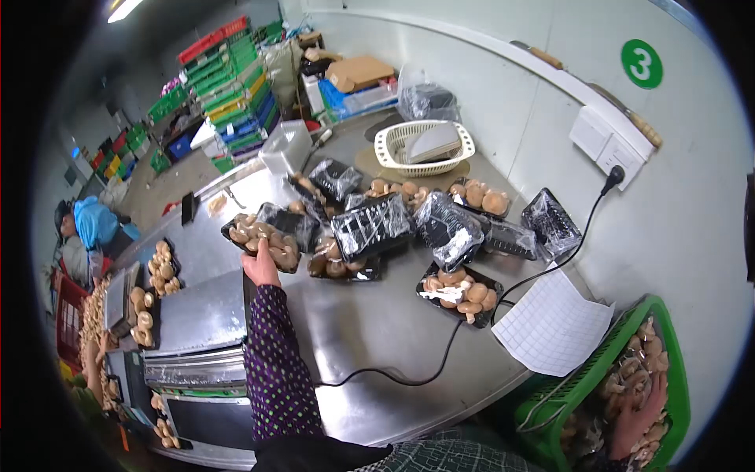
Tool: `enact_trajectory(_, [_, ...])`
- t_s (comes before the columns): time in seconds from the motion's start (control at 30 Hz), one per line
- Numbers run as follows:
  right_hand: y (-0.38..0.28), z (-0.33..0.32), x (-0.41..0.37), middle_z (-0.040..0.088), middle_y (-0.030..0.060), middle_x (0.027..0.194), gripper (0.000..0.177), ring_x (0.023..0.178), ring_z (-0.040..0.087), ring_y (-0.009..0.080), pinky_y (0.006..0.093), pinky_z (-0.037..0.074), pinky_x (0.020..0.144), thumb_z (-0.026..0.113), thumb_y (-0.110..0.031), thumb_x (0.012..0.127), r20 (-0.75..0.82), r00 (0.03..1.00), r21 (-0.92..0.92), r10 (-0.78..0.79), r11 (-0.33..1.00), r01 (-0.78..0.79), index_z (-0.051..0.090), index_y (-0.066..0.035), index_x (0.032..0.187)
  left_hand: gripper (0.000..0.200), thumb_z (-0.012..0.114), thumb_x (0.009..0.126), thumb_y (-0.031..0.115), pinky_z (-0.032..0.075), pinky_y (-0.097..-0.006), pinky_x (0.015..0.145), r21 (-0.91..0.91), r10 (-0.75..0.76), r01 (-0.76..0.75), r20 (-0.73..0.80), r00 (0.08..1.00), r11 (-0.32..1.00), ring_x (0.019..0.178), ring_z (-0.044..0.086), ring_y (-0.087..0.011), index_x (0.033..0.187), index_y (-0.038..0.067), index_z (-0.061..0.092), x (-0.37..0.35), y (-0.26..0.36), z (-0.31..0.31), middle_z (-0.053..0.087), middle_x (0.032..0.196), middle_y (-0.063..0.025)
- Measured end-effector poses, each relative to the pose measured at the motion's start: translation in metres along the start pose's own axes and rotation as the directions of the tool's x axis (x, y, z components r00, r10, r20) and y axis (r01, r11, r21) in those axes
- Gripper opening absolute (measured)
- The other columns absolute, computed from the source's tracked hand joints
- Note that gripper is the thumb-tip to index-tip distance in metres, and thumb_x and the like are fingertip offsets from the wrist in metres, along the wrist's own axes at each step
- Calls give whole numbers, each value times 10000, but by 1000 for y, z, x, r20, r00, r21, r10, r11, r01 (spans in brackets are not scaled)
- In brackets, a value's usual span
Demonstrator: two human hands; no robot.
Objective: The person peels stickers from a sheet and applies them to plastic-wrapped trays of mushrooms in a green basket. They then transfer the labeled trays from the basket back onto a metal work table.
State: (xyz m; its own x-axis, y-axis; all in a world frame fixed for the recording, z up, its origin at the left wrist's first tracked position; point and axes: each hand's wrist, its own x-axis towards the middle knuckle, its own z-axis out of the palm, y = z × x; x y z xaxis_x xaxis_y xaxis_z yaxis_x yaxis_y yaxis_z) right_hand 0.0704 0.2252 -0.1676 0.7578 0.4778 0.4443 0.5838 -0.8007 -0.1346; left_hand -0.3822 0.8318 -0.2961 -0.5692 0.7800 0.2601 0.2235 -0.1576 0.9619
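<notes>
My left hand (pixel 262 267) grips the near edge of a wrapped tray of mushrooms (pixel 269 241) on the steel table. Its thumb lies on top and the other fingers are mostly hidden. Down at the lower right, my right hand (pixel 635 421) rests with fingers stretched out on packed mushrooms (pixel 629 377) inside a green crate (pixel 678 377). Beside my left hand, wrapped black trays (pixel 371 226) lie in a loose heap, some turned bottom up. A tray of mushrooms (pixel 464 294) with a white strip on it sits apart, nearer the crate.
A black cable (pixel 417 383) runs over the steel table (pixel 354 330) to a wall socket. Gridded paper (pixel 554 322) hangs at the table edge beside the crate. A cream basket (pixel 421 165) stands behind the heap. At left are a wrapping machine (pixel 197 315) and a co-worker in blue (pixel 98 224).
</notes>
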Motion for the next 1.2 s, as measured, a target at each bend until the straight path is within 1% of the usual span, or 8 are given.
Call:
enact_trajectory(0.1, [14,-6,2,453,195,1352,614,1241,423,372,449,308,1059,631,-90,785,-80,997,92,-15,995,22,411,0,1351,348,655,837,124,465,-292,833,-291,121,1,403,907,957,932,573,-165,1115,-48,533,-51,97,14,614,1079,-114])
enact_trajectory(0.23, [-12,-45,22,474,134,1358,660,1239,465,251,396,345,1065,656,-136,811,-1,1000,571,-5,821,5,363,-10,1388,492,598,839,32,448,-305,921,-287,273,33,935,226,957,1050,569,-167,1297,-45,434,-179,235,42,585,1178,-107])
enact_trajectory(0.37, [-34,-89,24,555,135,1209,743,1101,538,211,344,418,983,768,-144,728,64,993,932,-96,363,-26,397,-54,1365,551,643,804,58,451,-318,928,-381,423,206,676,-604,901,1031,583,-192,1297,-57,427,-340,330,46,590,1147,-132])
enact_trajectory(0.5, [-18,-118,-2,600,100,1117,648,1020,578,169,318,468,911,787,-165,726,229,973,810,-7,555,-187,470,-24,1274,476,641,821,66,466,-281,807,-626,240,76,182,-954,776,906,561,-141,1247,-48,462,-455,399,53,609,1017,-112])
enact_trajectory(0.83, [46,-56,-117,597,39,1105,388,967,561,102,272,465,860,627,-170,896,733,618,675,285,-196,-711,511,3,1223,507,565,863,300,349,-442,1013,-992,543,-31,91,-835,118,1266,409,-309,1310,79,473,-584,322,41,438,1370,-125])
enact_trajectory(0.97, [32,-42,-109,630,47,983,371,894,573,85,264,491,782,627,-265,898,714,656,675,247,6,-737,562,6,1143,603,511,879,460,225,-458,1081,-992,475,-96,124,-871,82,1332,324,-317,1372,123,430,-603,277,76,354,1455,-121])
enact_trajectory(1.1, [51,-35,-97,652,163,670,667,664,668,247,364,506,597,605,-591,809,930,322,196,178,500,-844,642,70,729,644,599,823,416,242,-492,1082,-983,470,-55,133,-873,178,1324,344,-341,1380,150,415,-591,272,77,344,1457,-135])
enact_trajectory(1.2, [45,-60,-106,594,186,605,565,592,623,328,414,470,530,677,-591,713,565,793,-44,231,967,-250,615,-31,675,629,640,758,353,321,-507,1020,-992,610,88,-16,-792,88,1285,391,-345,1310,103,474,-593,254,78,394,1404,-178])
